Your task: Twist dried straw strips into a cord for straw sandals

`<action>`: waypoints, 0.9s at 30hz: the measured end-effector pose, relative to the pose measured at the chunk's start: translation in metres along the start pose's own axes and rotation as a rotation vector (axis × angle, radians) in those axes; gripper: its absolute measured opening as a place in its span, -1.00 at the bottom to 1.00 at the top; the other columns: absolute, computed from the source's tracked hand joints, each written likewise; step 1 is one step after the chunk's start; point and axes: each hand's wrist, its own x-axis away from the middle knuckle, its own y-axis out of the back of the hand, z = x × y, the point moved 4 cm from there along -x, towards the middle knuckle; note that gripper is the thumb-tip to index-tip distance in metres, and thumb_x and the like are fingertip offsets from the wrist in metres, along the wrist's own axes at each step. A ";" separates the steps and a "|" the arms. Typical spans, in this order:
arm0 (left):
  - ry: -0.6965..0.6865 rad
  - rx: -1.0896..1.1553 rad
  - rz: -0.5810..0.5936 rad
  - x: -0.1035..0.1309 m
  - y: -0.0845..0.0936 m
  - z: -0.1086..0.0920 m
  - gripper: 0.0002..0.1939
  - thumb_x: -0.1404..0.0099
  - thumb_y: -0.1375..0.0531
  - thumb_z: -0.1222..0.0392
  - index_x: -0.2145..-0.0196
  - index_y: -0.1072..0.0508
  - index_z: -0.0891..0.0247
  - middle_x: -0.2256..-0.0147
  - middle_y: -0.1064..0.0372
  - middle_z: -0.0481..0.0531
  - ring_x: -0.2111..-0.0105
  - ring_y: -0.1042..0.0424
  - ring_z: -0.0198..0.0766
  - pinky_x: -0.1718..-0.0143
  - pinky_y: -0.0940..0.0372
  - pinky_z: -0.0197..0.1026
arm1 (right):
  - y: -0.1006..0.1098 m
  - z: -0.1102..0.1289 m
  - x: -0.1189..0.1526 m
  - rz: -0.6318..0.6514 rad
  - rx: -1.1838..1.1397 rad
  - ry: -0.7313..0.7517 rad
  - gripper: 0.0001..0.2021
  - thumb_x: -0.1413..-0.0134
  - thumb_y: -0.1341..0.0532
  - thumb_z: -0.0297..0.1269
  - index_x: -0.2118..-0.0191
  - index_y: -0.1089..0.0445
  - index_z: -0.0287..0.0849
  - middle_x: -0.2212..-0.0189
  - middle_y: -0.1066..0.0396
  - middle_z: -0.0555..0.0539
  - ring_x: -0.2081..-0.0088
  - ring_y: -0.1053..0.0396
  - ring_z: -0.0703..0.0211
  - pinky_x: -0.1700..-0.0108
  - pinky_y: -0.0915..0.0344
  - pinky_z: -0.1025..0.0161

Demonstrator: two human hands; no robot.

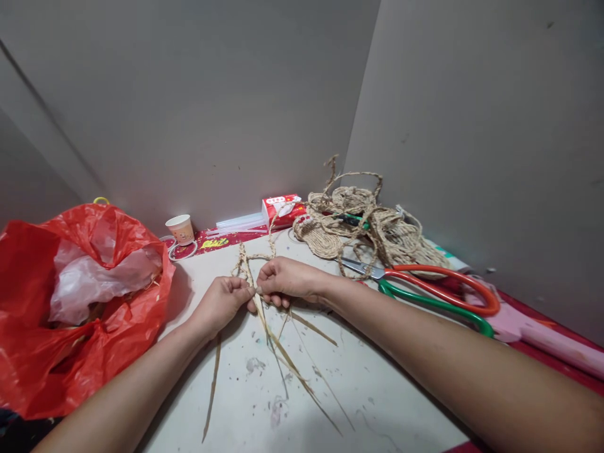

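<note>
My left hand (227, 303) and my right hand (281, 280) meet near the middle of a white board. Both are closed, pinching a braid of dry straw (244, 261) at its lower end. Loose straw strands (287, 358) fan out below my fingers toward the front of the board. Above the hands the braided part stands up and joins a thin braided cord that runs back toward the rope pile. The fingertips partly hide the spot where the strands cross.
A red plastic bag (136, 327) stands at left, beside a paper cup (180, 230). Behind lie straws (240, 223) and a red tissue pack (283, 209). Coiled straw rope (349, 220) and large scissors (438, 289) with red and green handles lie right. Grey walls (212, 94) rise behind.
</note>
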 end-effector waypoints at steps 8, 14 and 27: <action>-0.039 -0.001 -0.066 -0.002 0.000 0.006 -0.71 -0.11 -0.17 0.10 0.66 -0.30 0.32 0.67 -0.25 -0.09 0.66 -0.08 -0.47 0.56 0.02 -0.36 | -0.005 -0.004 -0.004 -0.150 0.087 0.004 -0.80 0.23 -0.16 -0.60 0.68 -0.24 -0.20 0.87 -0.19 0.12 0.82 -0.11 0.37 0.77 -0.02 0.45; -0.028 -0.004 -0.076 -0.002 0.000 0.008 -0.70 -0.13 -0.16 0.07 0.64 -0.30 0.31 0.68 -0.24 -0.10 0.69 -0.01 -0.48 0.60 0.11 -0.33 | 0.021 -0.004 -0.005 -0.349 -0.035 0.022 -0.79 0.22 -0.21 -0.61 0.65 -0.25 -0.20 0.87 -0.20 0.12 0.82 -0.08 0.40 0.74 0.02 0.45; -0.030 0.040 -0.029 0.001 0.000 0.005 -0.70 -0.12 -0.14 0.11 0.68 -0.30 0.30 0.69 -0.25 -0.08 0.67 -0.06 -0.45 0.54 0.05 -0.32 | 0.075 0.075 0.055 -0.341 -0.674 0.377 -0.75 -0.04 -0.13 -0.41 0.57 -0.06 -0.14 0.70 -0.05 0.16 0.73 0.11 0.48 0.76 0.15 0.55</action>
